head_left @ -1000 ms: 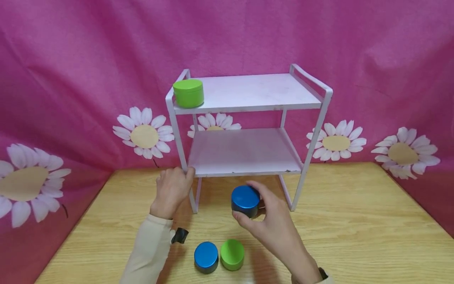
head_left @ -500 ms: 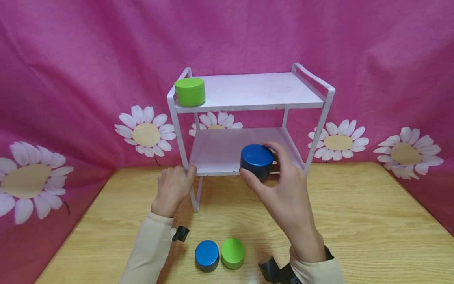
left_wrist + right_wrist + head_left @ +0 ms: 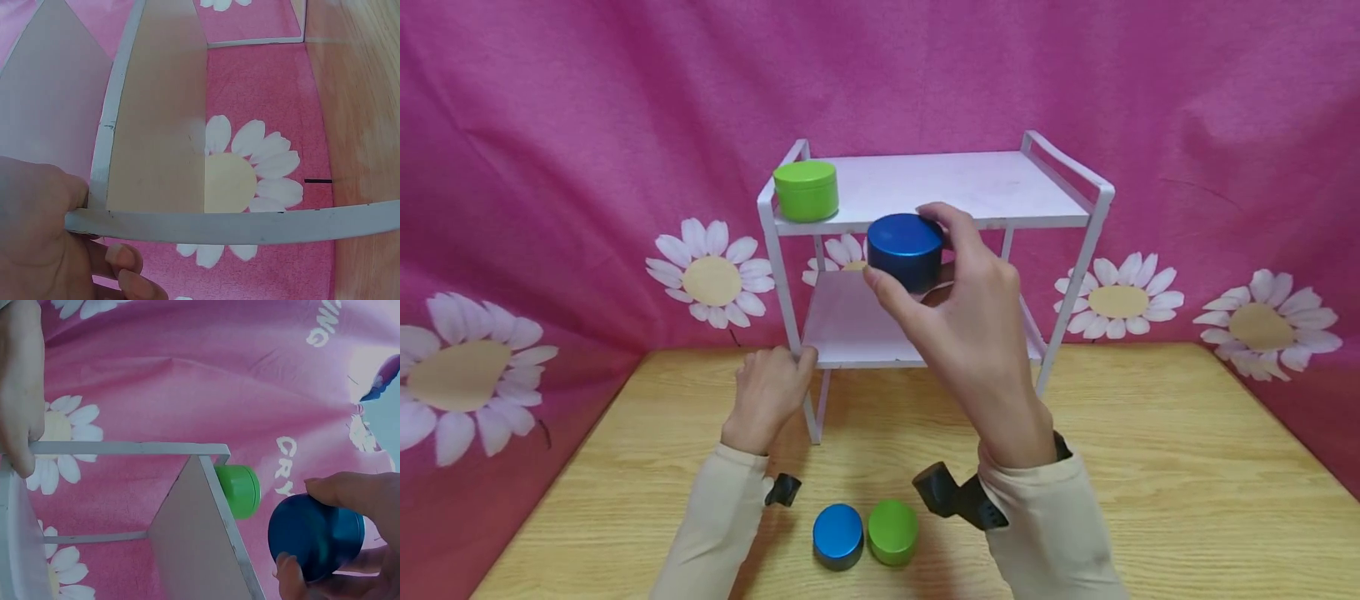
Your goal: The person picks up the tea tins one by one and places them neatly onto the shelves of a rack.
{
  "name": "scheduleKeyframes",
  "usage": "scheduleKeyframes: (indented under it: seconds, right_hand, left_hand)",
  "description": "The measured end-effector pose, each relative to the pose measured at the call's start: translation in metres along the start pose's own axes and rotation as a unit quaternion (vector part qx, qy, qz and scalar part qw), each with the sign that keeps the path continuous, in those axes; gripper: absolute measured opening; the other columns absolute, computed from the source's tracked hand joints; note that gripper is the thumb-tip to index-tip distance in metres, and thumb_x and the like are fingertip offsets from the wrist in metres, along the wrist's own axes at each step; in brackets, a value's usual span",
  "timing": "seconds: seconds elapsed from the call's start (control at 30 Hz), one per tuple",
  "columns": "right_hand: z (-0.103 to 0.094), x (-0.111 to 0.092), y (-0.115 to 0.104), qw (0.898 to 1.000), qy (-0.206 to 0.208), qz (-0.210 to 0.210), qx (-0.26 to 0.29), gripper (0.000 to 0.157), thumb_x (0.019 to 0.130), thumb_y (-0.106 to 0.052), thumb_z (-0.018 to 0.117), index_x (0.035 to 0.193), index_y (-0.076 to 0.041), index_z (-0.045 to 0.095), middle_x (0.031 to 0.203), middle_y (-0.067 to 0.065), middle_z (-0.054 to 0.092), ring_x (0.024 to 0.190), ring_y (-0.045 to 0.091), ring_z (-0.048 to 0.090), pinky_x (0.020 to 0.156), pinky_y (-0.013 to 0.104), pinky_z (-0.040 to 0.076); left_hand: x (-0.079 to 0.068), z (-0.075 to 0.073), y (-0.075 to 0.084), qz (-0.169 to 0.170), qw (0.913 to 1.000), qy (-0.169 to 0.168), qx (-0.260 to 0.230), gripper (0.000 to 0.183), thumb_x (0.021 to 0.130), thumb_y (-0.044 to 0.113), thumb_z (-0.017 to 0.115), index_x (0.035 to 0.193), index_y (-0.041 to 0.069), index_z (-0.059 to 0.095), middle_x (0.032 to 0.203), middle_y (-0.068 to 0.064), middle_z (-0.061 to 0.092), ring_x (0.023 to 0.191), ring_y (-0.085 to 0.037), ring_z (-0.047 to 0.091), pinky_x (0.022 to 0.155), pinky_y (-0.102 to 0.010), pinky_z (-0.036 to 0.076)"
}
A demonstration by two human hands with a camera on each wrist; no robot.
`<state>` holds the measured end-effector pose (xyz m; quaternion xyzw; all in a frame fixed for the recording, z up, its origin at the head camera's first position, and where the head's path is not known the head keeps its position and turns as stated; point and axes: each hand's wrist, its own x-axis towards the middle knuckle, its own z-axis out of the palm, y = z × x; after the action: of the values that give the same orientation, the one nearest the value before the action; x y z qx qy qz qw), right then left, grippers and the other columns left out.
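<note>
My right hand holds a round blue tin between thumb and fingers, in front of the upper board of a white two-tier rack. In the right wrist view, this blue tin appears beside the upper board, its flat base toward the camera. A green tin stands at the left front corner of the upper board. My left hand grips the rack's left front leg near the lower board. The left wrist view shows the thumb and curled fingers about the leg.
Near the front of the wooden table, another blue tin and a second green tin stand side by side. A pink curtain with white daisies hangs behind the rack and along both sides.
My right hand has lifted the blue tin from below the lower board up to the upper board's height, lately moving left. My left hand has stayed at the rack's leg.
</note>
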<state>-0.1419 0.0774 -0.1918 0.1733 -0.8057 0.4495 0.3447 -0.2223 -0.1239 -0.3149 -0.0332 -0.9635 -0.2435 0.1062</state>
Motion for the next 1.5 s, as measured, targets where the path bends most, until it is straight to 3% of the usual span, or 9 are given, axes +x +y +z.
scheduleKeyframes:
  seconds: [0.2, 0.33, 0.47, 0.83, 1.03, 1.5]
  right_hand:
    - [0.008, 0.017, 0.002, 1.0, 0.021, -0.009, -0.012, 0.063, 0.08, -0.025, 0.078, 0.132, -0.002, 0.051, 0.115, 0.015, 0.065, 0.08, 0.021, 0.064, 0.07, 0.034, 0.054]
    - [0.015, 0.029, 0.01, 0.998, 0.05, -0.006, -0.026, 0.061, 0.082, -0.026, 0.075, 0.132, -0.001, 0.051, 0.12, 0.016, 0.063, 0.095, 0.024, 0.064, 0.079, 0.033, 0.054]
    - [0.019, 0.039, 0.018, 0.997, 0.059, 0.014, -0.049, 0.064, 0.083, -0.031, 0.073, 0.136, -0.004, 0.049, 0.125, 0.014, 0.061, 0.099, 0.024, 0.063, 0.082, 0.032, 0.053]
    - [0.039, 0.059, 0.034, 0.993, 0.004, 0.067, -0.101, 0.065, 0.091, -0.041, 0.062, 0.146, -0.021, 0.034, 0.129, 0.011, 0.059, 0.11, 0.027, 0.061, 0.087, 0.043, 0.05]
    - [0.048, 0.061, 0.038, 0.993, 0.014, 0.049, -0.107, 0.056, 0.096, -0.035, 0.053, 0.147, -0.021, 0.036, 0.13, 0.013, 0.057, 0.113, 0.026, 0.059, 0.085, 0.045, 0.051]
    - [0.048, 0.059, 0.041, 0.998, 0.037, 0.007, -0.05, 0.052, 0.093, -0.03, 0.06, 0.141, -0.017, 0.045, 0.126, 0.011, 0.061, 0.112, 0.022, 0.06, 0.082, 0.039, 0.049]
  left_hand:
    - [0.0, 0.001, 0.002, -0.004, 1.0, -0.006, -0.001, 0.051, 0.096, 0.032, 0.038, 0.052, 0.006, 0.047, 0.049, -0.005, 0.043, 0.052, -0.024, 0.045, 0.048, -0.031, 0.031]
    - [0.0, 0.0, 0.002, -0.008, 0.9999, -0.007, 0.005, 0.052, 0.096, 0.033, 0.038, 0.053, 0.006, 0.047, 0.051, -0.006, 0.043, 0.054, -0.025, 0.046, 0.051, -0.032, 0.031]
    - [0.0, 0.0, 0.001, -0.004, 1.0, -0.004, 0.002, 0.052, 0.096, 0.032, 0.038, 0.052, 0.006, 0.047, 0.051, -0.006, 0.043, 0.055, -0.026, 0.046, 0.05, -0.033, 0.032]
    - [-0.001, -0.001, 0.001, -0.005, 0.9999, -0.008, -0.009, 0.052, 0.096, 0.033, 0.037, 0.053, 0.005, 0.047, 0.05, -0.005, 0.042, 0.052, -0.024, 0.045, 0.047, -0.031, 0.031]
    - [-0.001, 0.0, 0.002, -0.011, 0.9998, -0.01, -0.014, 0.05, 0.097, 0.032, 0.038, 0.055, 0.005, 0.048, 0.05, -0.005, 0.043, 0.051, -0.024, 0.045, 0.046, -0.029, 0.032]
    - [0.0, 0.0, 0.0, 0.006, 1.0, 0.003, -0.007, 0.052, 0.096, 0.03, 0.038, 0.05, 0.006, 0.046, 0.049, -0.005, 0.041, 0.052, -0.024, 0.045, 0.046, -0.03, 0.03]
